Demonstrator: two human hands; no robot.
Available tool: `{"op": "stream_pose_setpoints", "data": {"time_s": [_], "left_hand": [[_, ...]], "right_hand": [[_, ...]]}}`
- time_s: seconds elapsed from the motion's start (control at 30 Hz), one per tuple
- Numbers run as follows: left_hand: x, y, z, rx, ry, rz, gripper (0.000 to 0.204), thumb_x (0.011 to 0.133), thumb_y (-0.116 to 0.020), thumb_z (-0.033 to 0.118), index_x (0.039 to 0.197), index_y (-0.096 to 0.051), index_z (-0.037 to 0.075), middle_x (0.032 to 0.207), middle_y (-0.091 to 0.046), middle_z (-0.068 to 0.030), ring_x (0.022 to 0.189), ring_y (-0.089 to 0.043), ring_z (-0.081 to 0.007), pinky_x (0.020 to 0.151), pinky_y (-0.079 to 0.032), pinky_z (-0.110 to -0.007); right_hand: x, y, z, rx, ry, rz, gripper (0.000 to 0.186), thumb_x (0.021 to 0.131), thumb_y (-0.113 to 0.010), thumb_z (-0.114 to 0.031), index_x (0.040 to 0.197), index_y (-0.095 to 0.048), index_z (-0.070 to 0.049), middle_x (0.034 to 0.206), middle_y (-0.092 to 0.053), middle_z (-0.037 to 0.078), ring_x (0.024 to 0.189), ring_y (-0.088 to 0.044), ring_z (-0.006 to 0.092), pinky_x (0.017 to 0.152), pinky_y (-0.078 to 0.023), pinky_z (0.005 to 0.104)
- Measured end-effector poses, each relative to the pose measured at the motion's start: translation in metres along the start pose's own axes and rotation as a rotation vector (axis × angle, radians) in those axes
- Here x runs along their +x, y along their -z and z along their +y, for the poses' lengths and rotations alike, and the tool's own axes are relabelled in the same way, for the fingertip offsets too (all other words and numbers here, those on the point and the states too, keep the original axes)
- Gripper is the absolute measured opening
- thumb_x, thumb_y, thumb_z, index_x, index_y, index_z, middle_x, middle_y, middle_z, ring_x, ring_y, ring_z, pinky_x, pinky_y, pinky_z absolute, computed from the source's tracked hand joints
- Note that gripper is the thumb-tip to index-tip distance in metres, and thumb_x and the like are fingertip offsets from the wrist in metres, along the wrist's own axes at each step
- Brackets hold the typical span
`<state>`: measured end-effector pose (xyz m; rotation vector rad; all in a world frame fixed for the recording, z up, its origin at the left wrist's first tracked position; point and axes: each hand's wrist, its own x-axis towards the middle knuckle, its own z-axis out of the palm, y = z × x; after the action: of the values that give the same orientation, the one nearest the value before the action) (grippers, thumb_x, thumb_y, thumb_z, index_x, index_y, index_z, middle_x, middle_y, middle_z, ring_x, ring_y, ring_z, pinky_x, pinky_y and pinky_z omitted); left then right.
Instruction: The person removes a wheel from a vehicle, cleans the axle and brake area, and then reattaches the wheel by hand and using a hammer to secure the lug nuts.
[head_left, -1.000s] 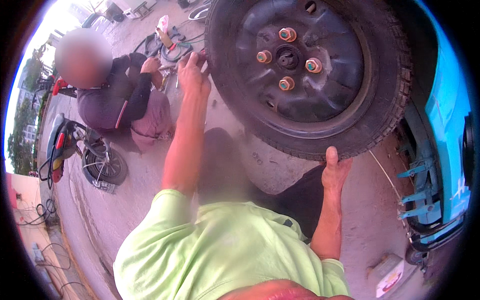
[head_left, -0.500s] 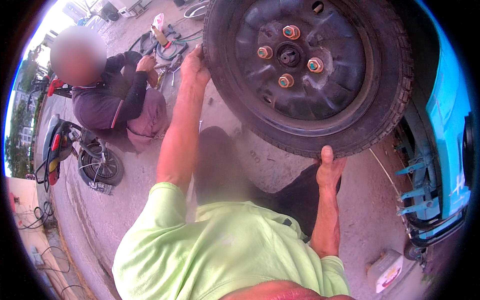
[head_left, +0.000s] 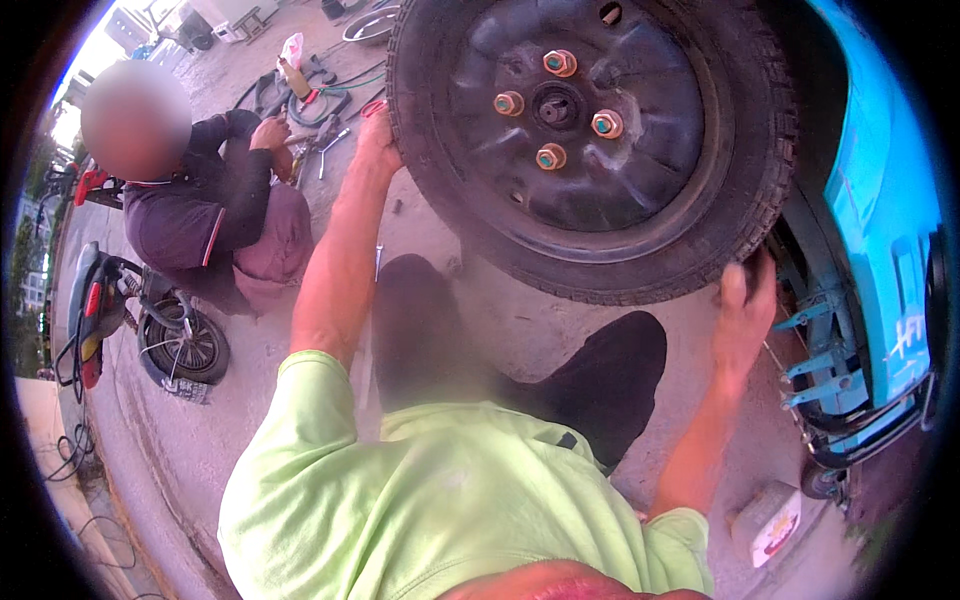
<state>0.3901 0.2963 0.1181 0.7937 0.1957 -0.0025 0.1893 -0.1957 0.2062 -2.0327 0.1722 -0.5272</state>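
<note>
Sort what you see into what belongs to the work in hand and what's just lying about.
In hand:
- wheel, left hand at its left edge, right hand at its lower right
- four nuts around its centre
- blue vehicle beside it, apparently

Lying about:
- slim metal tool near the left knee
- pale box
- round basin

Wheel: big wall up top, you'd have to go round it
Below the tyre: decent gap over the floor, legs box it in
Right side: pretty tight, right hand sits near blue brackets
Left side: left hand fills the edge, crouching person further out
</note>
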Motion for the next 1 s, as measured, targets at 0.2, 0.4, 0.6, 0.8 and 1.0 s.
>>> {"op": "stream_pose_setpoints", "data": {"time_s": [0.2, 0.4, 0.6, 0.8, 1.0], "left_hand": [[0.011, 0.006, 0.0, -0.105, 0.078, -0.134, 0.034, 0.1, -0.04, 0.011, 0.119, -0.059, -0.01, 0.116, -0.066, -0.0253, 0.099, -0.069, -0.0354, 0.091, -0.056, -0.05], [0.02, -0.002, -0.001, -0.087, 0.074, -0.044, 0.035, 0.101, -0.04, 0.015, 0.117, -0.061, -0.007, 0.113, -0.068, -0.023, 0.098, -0.069, -0.0339, 0.091, -0.055, -0.052], [0.016, -0.015, 0.005, -0.053, 0.076, 0.019, 0.035, 0.101, -0.039, 0.018, 0.109, -0.066, -0.003, 0.104, -0.071, -0.019, 0.092, -0.07, -0.0332, 0.085, -0.057, -0.054], [0.024, -0.005, 0.015, -0.003, 0.038, 0.07, 0.035, 0.1, -0.037, 0.016, 0.109, -0.065, -0.004, 0.1, -0.071, -0.019, 0.088, -0.07, -0.0313, 0.082, -0.058, -0.052], [0.025, -0.009, 0.022, 0.09, 0.022, 0.084, 0.034, 0.1, -0.038, 0.013, 0.108, -0.063, -0.007, 0.097, -0.07, -0.019, 0.081, -0.071, -0.0298, 0.073, -0.061, -0.049]], "right_hand": [[0.065, 0.009, 0.002, 0.05, 0.261, -0.204, 0.094, 0.079, -0.065, -0.068, 0.135, -0.051, 0.007, 0.128, -0.061, 0.021, 0.118, -0.057, 0.0314, 0.101, -0.042, 0.0412], [0.079, 0.0, 0.027, 0.061, 0.362, -0.199, 0.102, 0.078, -0.059, -0.073, 0.139, -0.046, 0.008, 0.138, -0.053, 0.02, 0.126, -0.05, 0.0311, 0.108, -0.035, 0.0416], [0.08, 0.001, 0.01, -0.066, 0.424, -0.153, 0.101, 0.079, -0.055, -0.074, 0.134, -0.049, 0.01, 0.134, -0.056, 0.023, 0.124, -0.052, 0.033, 0.106, -0.037, 0.0416], [0.067, -0.001, 0.032, -0.099, 0.445, -0.125, 0.101, 0.077, -0.053, -0.082, 0.12, -0.058, 0.009, 0.107, -0.066, 0.024, 0.101, -0.064, 0.0383, 0.087, -0.048, 0.0437], [0.059, -0.011, 0.028, 0.044, 0.49, -0.168, 0.1, 0.079, -0.049, -0.082, 0.119, -0.058, 0.01, 0.11, -0.065, 0.025, 0.105, -0.063, 0.0369, 0.09, -0.046, 0.0441]]}}
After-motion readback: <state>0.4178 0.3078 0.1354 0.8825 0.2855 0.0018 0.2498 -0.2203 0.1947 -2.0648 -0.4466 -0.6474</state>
